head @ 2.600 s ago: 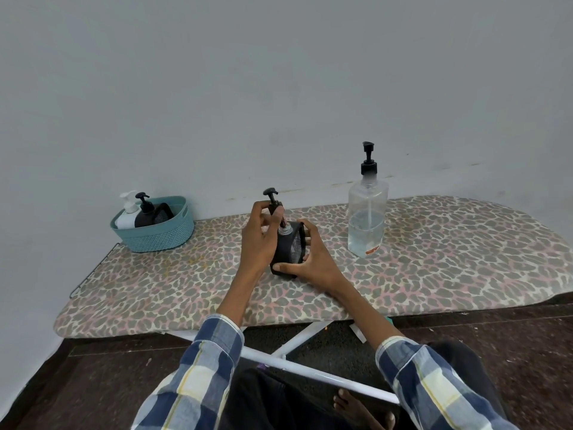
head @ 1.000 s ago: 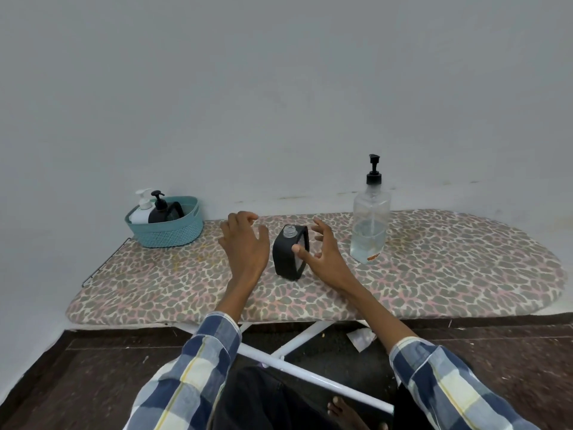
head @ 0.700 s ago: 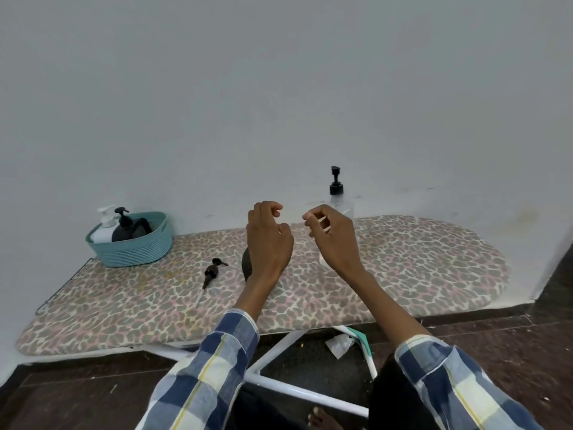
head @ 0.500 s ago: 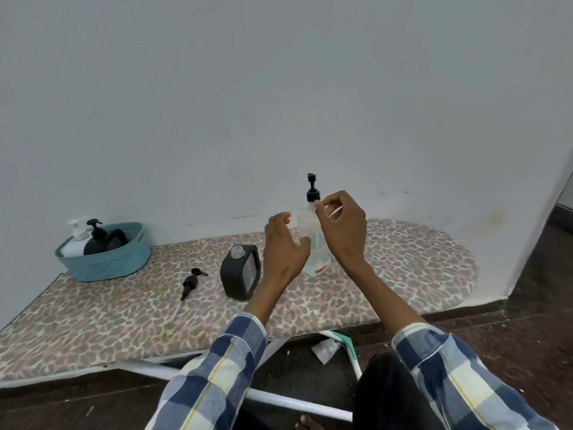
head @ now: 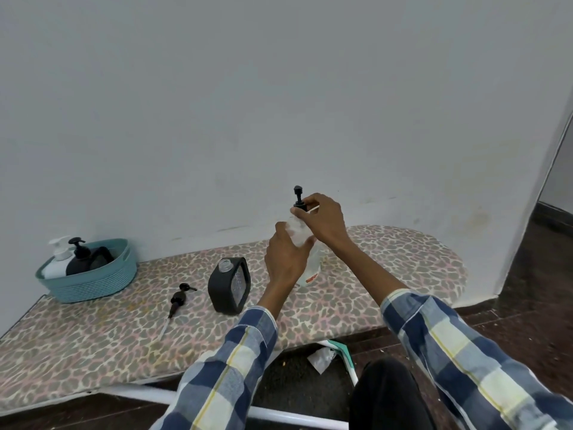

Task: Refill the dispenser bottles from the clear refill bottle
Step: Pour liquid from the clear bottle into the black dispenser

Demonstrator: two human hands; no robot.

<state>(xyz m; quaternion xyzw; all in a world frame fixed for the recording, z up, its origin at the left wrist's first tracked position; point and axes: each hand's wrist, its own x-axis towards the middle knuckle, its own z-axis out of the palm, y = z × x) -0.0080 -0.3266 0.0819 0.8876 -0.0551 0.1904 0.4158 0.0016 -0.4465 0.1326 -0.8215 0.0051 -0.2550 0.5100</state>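
While left hand (head: 286,259) grips clear refill bottle (head: 305,243) body, right hand (head: 324,220) apparently pinches pump collar (head: 299,208) w/ fingertips.

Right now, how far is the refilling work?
Done: black dispenser bottle stands open, its pump lying beside it. In hand: left hand holds the clear refill bottle; right hand grips its pump collar. Left: pouring, recapping, the bottles in the basket.

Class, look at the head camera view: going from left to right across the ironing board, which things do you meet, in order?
Teal basket holding a white bottle and a black bottle → loose black pump → open black dispenser bottle → left hand → clear refill bottle → right hand at its pump.
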